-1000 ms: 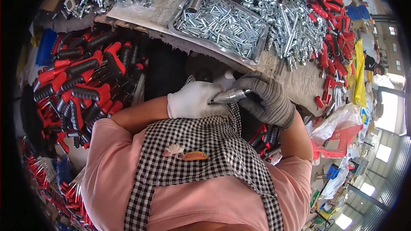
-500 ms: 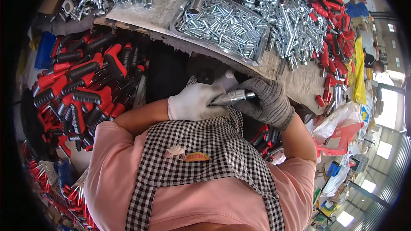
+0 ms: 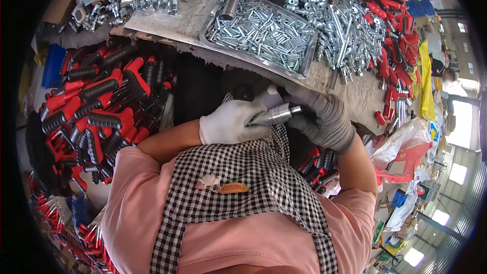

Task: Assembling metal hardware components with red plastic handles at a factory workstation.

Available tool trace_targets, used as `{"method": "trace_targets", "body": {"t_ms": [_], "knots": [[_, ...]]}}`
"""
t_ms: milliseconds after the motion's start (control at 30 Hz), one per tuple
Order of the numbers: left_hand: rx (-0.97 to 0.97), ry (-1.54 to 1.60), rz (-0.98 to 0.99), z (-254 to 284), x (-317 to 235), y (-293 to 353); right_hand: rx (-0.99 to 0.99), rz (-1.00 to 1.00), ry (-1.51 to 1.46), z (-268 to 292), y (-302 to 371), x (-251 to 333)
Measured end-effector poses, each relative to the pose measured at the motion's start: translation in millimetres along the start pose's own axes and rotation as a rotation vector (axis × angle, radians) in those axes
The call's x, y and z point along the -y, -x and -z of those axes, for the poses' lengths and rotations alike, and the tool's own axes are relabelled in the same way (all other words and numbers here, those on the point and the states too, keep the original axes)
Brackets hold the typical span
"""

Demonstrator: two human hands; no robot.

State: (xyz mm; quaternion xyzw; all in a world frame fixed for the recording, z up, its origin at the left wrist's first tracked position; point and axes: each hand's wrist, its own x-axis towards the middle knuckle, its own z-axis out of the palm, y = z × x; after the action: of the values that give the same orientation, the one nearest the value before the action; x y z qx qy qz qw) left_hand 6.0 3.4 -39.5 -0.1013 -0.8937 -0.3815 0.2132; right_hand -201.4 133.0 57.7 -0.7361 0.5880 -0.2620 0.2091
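Both hands meet just above the person's chest, near the centre of the view. The left hand [image 3: 231, 123], in a white glove, is closed around the tapered end of a shiny metal cylinder [image 3: 274, 115]; the right hand [image 3: 324, 119], in a grey glove, is clamped on its other end, so the piece lies bridged between them, tilted slightly up toward 2 o'clock. The cylinder sits below the edge of the worktop [image 3: 350, 91], not resting on it. At 12 o'clock from the hands a metal tray [image 3: 304, 66] full of small silver pins stands on the worktop, with loose bright metal fittings [image 3: 350, 35] heaped just beside it at 1 o'clock. At 9 o'clock a pile of red-and-black tool handles [image 3: 101, 101] fills a bin. A checked apron [image 3: 243, 172] covers the pink shirt beneath the hands.
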Motion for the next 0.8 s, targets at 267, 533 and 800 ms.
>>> {"method": "trace_targets", "body": {"t_ms": [267,533,800], "knots": [[0.018,0.282,0.372,-1.0,-7.1,-1.9,-0.129,-0.022,-0.107,0.3,-3.1,8.7],[-0.014,0.201,0.122,-3.4,-7.1,-2.4,-0.099,0.010,0.017,2.5,4.6,-0.6],[-0.040,0.138,-0.016,-5.4,-9.6,-1.3,-0.010,-0.083,-0.423,12.0,0.2,14.5]]}}
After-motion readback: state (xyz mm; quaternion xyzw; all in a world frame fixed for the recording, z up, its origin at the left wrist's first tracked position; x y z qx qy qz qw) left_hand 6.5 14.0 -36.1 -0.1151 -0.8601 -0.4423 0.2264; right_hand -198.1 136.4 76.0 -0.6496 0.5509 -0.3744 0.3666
